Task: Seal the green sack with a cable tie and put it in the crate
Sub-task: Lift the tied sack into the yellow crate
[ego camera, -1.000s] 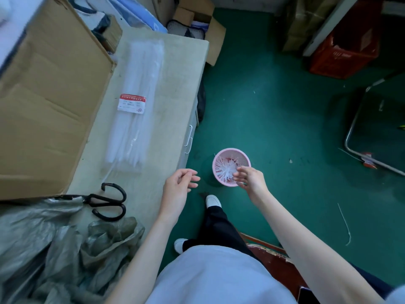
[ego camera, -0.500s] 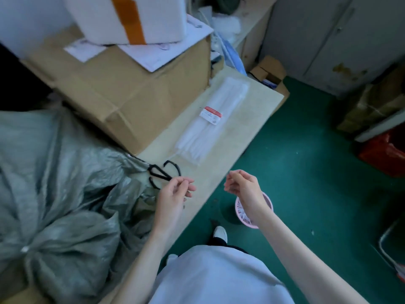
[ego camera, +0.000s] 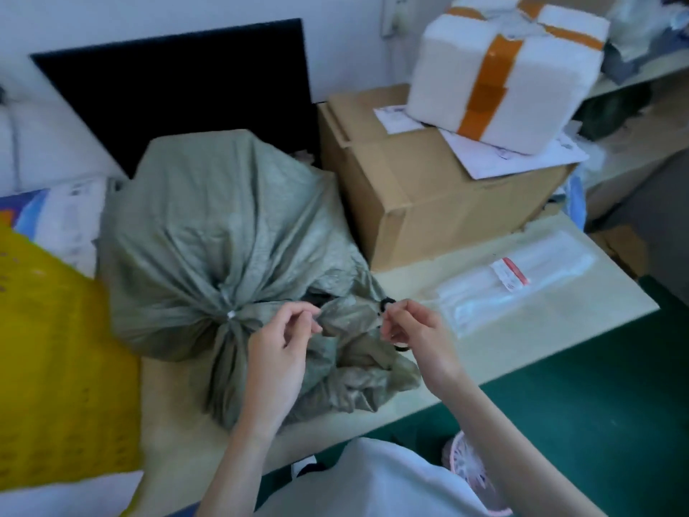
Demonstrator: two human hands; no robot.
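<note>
a yellow crate is seen at far left. the green sack, its neck cinched by a white cable tie, is set on the table. the left hand and right hand are held above it, fingers pinched together; what they pinch cannot be told.

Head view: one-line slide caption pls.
Both hands, left and right, hover over the tied green sack on the table, cable tie already cinching its neck.

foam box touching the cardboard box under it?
Cannot tell. Head view shows the white foam box atop papers lying on the cardboard box; direct contact is hidden.
</note>
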